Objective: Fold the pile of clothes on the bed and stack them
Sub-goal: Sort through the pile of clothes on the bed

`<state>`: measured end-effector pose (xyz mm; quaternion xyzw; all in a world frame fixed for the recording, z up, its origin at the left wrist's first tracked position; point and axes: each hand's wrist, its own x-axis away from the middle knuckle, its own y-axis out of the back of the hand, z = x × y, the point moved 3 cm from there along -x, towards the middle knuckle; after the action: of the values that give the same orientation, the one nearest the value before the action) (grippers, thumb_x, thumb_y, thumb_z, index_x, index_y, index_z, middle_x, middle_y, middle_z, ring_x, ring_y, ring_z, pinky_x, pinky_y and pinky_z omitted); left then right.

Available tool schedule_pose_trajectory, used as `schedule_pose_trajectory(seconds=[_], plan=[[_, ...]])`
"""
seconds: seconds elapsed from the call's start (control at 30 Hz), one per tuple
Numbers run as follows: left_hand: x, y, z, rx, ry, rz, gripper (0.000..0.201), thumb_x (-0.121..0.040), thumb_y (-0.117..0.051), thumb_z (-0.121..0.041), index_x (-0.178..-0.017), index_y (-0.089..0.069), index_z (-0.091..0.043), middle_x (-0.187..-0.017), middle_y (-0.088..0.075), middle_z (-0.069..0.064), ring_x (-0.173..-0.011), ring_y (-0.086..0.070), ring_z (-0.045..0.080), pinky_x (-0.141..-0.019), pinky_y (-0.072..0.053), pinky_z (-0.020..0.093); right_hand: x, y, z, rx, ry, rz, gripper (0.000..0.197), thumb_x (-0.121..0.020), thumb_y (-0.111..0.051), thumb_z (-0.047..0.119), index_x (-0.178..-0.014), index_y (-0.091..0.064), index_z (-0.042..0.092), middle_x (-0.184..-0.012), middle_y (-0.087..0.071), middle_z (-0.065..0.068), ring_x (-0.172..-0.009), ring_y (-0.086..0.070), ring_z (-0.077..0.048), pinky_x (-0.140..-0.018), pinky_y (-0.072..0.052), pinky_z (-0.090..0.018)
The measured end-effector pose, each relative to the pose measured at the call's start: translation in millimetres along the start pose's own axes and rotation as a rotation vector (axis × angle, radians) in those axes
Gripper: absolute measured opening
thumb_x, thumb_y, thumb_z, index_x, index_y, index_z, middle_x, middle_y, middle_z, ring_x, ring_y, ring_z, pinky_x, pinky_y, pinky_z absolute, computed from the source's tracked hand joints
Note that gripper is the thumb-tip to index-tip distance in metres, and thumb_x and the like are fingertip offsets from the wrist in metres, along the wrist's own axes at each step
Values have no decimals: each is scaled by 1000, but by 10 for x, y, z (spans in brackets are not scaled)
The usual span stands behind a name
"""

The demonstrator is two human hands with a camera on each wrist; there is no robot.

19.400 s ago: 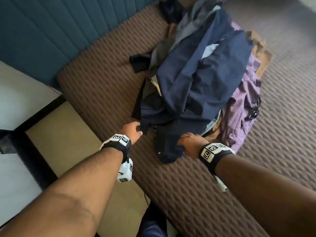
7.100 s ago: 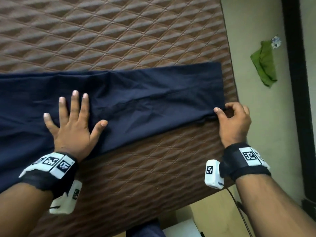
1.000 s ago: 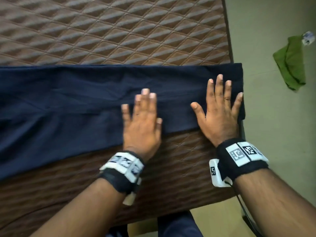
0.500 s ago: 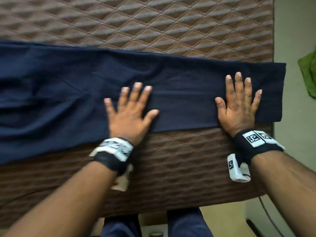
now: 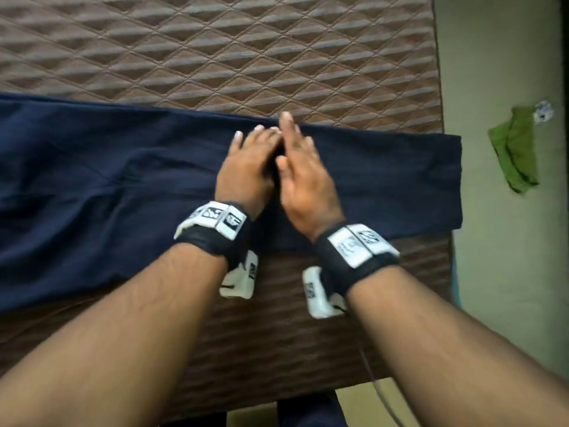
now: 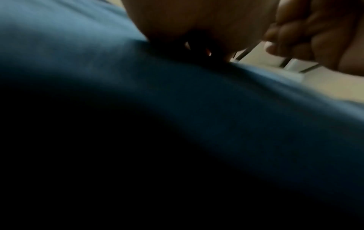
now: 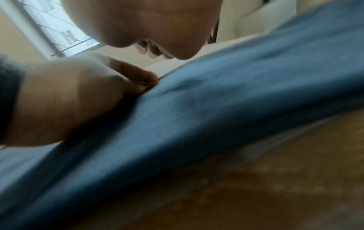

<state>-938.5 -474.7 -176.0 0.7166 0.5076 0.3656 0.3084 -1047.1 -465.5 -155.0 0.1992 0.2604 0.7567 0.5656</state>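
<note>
Navy trousers (image 5: 385, 180) lie flat in a long band across the brown quilted bed (image 5: 246, 50), their hem end near the bed's right edge. Both hands sit side by side on the middle of the band. My left hand (image 5: 251, 149) lies palm down on the cloth, fingertips near its far edge. My right hand (image 5: 297, 149) is beside it, tilted onto its edge with fingers straight, pointing to the far edge. In the right wrist view the left thumb (image 7: 145, 77) touches the blue cloth (image 7: 236, 96). The left wrist view is dark over the cloth (image 6: 177, 93).
The bed ends just right of the hem, and pale floor (image 5: 508, 288) lies beyond. A crumpled green cloth (image 5: 517, 149) lies on that floor. My legs (image 5: 308, 411) stand against the bed's near edge. Bare mattress stretches behind the trousers.
Both hands have slid together to the middle of the trousers. The right hand came left from the hem end and tipped onto its edge; the left moved right.
</note>
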Motion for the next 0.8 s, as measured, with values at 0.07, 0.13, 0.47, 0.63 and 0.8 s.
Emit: schedule_pose_trajectory(seconds=[0.07, 0.13, 0.47, 0.63, 0.8], plan=[[-29, -93, 119, -124, 59, 15, 56, -100, -42, -21, -154, -31, -17, -160, -32, 2, -151, -21, 24, -121, -3, 46, -146, -160, -50, -94, -107, 69, 56, -97, -37, 12, -151, -26, 0, -157, -30, -15, -145, -32, -30, -118, -3, -21], [7, -137, 135, -207, 92, -3, 57, -101, -34, -29, -156, -25, -20, -162, -27, -2, -152, -14, 23, -121, 0, 47, -185, -199, -217, -62, -117, 142, 57, -96, -36, 13, -151, -25, 0, -159, -28, -14, -147, -27, -29, -116, 3, -16], [13, -261, 88, -315, 137, -66, 64, -98, -26, -51, -157, -23, -25, -164, -22, -5, -152, -16, 23, -120, 8, 42, 187, 1221, -1523, 595, -221, 200, 75, -94, -22, 55, -157, -14, 14, -164, -10, -8, -152, -10, -26, -121, -2, -42], [-3, -264, 77, -340, 170, -30, 65, -98, -24, -50, -157, -22, -24, -164, -22, -4, -152, -16, 23, -118, 15, 36, 229, 1282, -1598, 733, -267, 251, 77, -91, -9, 60, -157, 0, 22, -165, 2, 1, -152, 0, -17, -118, 9, -50], [-17, -185, -126, -330, 345, 1, 69, -98, -33, -47, -159, -8, -26, -166, -6, -10, -153, -1, 19, -118, 8, 60, 183, 1324, -1433, 749, -377, 117, 68, -100, -23, 52, -158, -6, 20, -166, -2, 0, -152, -2, -22, -118, 5, -57]])
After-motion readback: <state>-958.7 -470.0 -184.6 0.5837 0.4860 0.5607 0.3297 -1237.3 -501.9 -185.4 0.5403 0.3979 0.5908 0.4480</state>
